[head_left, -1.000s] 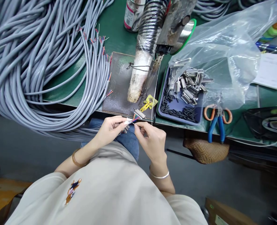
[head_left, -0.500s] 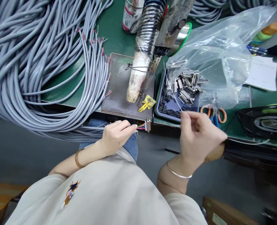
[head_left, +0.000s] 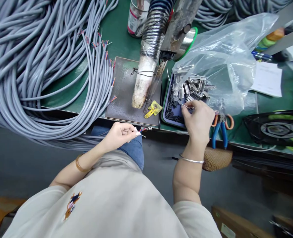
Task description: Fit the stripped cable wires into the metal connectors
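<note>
My left hand is closed on the end of a grey cable, just off the bench's front edge. Colored wires poke out past its fingertips to a small metal connector. My right hand pinches a thin solder wire over the near edge of a tray. That wire curves down from beside the soldering iron; its end at my fingers is hard to make out. Metal connectors and small black tubes lie in the tray.
A big bundle of grey cables covers the left side. A fume hose hangs over a dark board with a yellow clip. Blue-handled pliers, a plastic bag and a solder spool are to the right.
My right hand has moved up and left to the tray edge with the wire, which now bows instead of stretching tight. My left hand has tilted the connector and shifted slightly left.
</note>
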Demonstrator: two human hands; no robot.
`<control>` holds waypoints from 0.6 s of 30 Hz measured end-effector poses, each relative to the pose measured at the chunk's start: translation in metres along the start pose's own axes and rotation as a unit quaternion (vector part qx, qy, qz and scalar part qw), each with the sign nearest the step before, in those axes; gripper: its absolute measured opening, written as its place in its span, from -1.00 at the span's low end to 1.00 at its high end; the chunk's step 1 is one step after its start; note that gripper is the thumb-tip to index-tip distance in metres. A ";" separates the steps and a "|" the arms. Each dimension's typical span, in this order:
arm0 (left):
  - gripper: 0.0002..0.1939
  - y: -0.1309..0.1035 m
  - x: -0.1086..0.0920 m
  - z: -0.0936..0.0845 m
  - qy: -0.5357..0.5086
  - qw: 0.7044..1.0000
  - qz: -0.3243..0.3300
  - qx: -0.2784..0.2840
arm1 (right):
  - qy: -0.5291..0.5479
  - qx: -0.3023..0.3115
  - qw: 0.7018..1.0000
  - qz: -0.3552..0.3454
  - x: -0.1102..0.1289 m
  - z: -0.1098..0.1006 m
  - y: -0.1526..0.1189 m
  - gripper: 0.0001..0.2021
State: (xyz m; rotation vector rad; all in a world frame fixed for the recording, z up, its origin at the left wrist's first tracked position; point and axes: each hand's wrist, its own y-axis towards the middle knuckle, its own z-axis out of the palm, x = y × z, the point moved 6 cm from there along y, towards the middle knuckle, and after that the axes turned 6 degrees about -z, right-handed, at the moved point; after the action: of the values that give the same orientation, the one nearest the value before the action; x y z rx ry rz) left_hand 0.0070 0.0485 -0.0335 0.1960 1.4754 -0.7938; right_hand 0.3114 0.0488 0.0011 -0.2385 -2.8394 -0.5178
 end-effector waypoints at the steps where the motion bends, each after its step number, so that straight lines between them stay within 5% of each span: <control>1: -0.68 -0.001 -0.002 0.000 0.020 0.999 0.019 -0.019 | -0.019 -0.005 1.000 0.018 0.001 -0.002 -0.002 -0.79; 6: -0.79 -0.008 -0.019 0.001 0.134 0.976 0.147 -0.090 | 0.004 -0.032 0.997 0.069 0.022 -0.021 -0.025 -0.85; 10: -0.85 -0.013 -0.030 0.004 0.194 0.944 0.234 -0.125 | 0.162 -0.119 0.972 0.124 0.054 -0.041 -0.054 -0.83; 14: -0.87 -0.014 -0.034 0.006 0.225 0.924 0.272 -0.145 | 0.277 -0.089 0.945 0.148 0.078 -0.034 -0.071 -0.80; 18: -0.87 -0.015 -0.034 0.007 0.238 0.917 0.284 -0.146 | 0.286 -0.097 0.941 0.154 0.075 -0.033 -0.072 -0.84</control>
State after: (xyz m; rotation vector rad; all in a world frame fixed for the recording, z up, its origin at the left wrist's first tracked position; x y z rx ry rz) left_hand 0.0070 0.0455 0.0038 0.5914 1.8432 -0.0417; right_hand 0.2320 -0.0206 0.0275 -0.4728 -2.1398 -0.6686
